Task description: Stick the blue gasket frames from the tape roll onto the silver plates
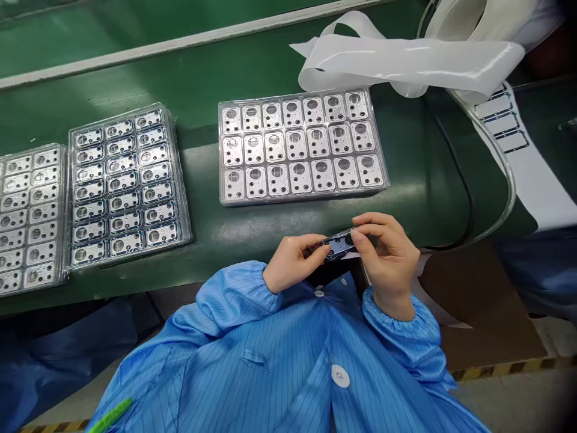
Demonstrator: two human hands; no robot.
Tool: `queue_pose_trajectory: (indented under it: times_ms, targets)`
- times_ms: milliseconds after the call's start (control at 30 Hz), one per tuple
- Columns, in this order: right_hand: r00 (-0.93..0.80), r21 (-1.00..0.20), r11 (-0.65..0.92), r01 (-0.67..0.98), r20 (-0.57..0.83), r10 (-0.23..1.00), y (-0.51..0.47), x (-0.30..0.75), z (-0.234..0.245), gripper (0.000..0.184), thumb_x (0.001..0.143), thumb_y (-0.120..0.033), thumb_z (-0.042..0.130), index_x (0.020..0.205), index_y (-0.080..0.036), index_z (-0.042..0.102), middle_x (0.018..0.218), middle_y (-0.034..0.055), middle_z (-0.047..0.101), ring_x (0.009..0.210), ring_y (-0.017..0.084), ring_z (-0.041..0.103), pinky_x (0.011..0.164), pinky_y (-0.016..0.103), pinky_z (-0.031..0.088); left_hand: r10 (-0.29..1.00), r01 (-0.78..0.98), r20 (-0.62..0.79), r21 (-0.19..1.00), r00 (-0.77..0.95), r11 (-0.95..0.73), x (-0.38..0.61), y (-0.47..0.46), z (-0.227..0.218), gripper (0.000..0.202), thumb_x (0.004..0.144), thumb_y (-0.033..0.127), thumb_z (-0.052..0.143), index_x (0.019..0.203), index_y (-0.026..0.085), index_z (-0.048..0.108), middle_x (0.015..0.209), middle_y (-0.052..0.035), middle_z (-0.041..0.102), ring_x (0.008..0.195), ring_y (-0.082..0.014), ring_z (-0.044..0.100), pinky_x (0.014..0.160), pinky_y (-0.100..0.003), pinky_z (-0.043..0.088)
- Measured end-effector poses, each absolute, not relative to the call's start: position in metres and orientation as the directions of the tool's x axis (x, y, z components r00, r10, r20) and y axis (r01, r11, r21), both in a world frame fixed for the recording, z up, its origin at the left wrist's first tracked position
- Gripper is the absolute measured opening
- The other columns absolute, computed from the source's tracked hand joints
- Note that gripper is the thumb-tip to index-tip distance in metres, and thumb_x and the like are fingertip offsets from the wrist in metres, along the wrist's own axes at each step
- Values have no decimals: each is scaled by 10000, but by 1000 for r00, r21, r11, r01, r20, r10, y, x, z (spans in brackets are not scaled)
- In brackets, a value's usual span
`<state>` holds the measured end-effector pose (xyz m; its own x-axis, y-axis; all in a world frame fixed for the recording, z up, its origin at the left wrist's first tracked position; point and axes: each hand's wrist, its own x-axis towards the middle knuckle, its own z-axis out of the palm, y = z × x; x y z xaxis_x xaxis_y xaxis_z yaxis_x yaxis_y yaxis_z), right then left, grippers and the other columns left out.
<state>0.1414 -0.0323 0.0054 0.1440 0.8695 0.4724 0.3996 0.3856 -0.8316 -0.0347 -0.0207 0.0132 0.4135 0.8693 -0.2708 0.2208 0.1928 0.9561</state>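
Both my hands meet close to my chest, just off the near edge of the green bench. My left hand (295, 260) pinches the left end of a small dark metal part (338, 245) with round holes. My right hand (387, 255) grips the same part from the right, fingers curled over it. Straight ahead on the bench lies a clear plastic tray (303, 197) filled with three rows of silver metal plates. I wear a blue striped smock with elastic cuffs.
Two more clear trays (128, 180) (29, 216) of silver plates lie at the left. A wide white backing tape (406, 60) loops at the back right and runs down the right side. A black cable (464, 192) curves beside it. A brown board (487, 300) sits low right.
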Motion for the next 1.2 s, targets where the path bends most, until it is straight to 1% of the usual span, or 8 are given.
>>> queue_pose_trajectory:
  times_ms: [100,200,400,500,667,800,967,1200]
  targets:
    - [139,-817,373,441,472,870,-32,141,5,41,857,-190,678,853,-226,698,959,51,698,922,220,664,818,403,547,869,192,-264,961,419,199,-35,-21,13,317,896,345,585,1034,105,738,757,-52,699,651,-131,609,604,-216,496]
    - [148,-810,354,468,467,872,-31,141,5,29,863,-230,675,840,-227,693,948,53,704,918,230,671,826,421,556,866,180,-263,962,425,204,-36,-21,12,315,897,359,585,1022,117,741,757,-48,699,660,-132,618,610,-213,498]
    - [150,-795,357,490,480,864,-30,140,5,30,872,-219,669,850,-230,688,934,47,708,909,219,673,830,415,558,862,192,-258,963,436,191,-36,-21,12,318,897,384,586,994,124,739,747,-47,691,651,-131,608,608,-215,498]
    - [145,-768,355,533,496,856,-30,139,6,34,875,-226,667,843,-232,679,917,47,715,893,217,680,827,419,565,863,205,-255,962,436,181,-36,-20,13,321,897,395,586,987,127,740,712,-36,675,631,-125,596,581,-207,479]
    - [122,-714,365,598,531,839,-29,138,8,44,874,-201,662,842,-230,668,898,45,717,865,207,687,809,402,571,862,211,-244,964,445,163,-36,-20,15,306,899,363,578,982,117,741,658,-24,649,603,-113,577,556,-197,445]
    - [116,-689,372,622,551,827,-29,137,8,46,874,-191,661,847,-228,667,896,45,716,859,206,687,805,396,569,860,209,-247,963,445,169,-36,-20,14,318,900,378,577,991,119,737,700,-33,661,629,-121,588,580,-206,471]
    - [127,-683,342,646,537,834,-29,137,7,52,880,-220,655,830,-233,663,886,46,720,848,209,688,794,399,576,862,215,-248,962,443,166,-36,-20,13,334,899,415,581,992,132,732,714,-31,662,637,-124,595,584,-207,479]
    - [109,-661,357,660,554,825,-28,137,7,57,877,-199,656,832,-233,665,892,46,720,852,207,692,792,392,578,863,216,-232,965,449,147,-37,-20,15,315,909,379,569,983,123,738,690,-29,664,625,-119,593,561,-198,459]
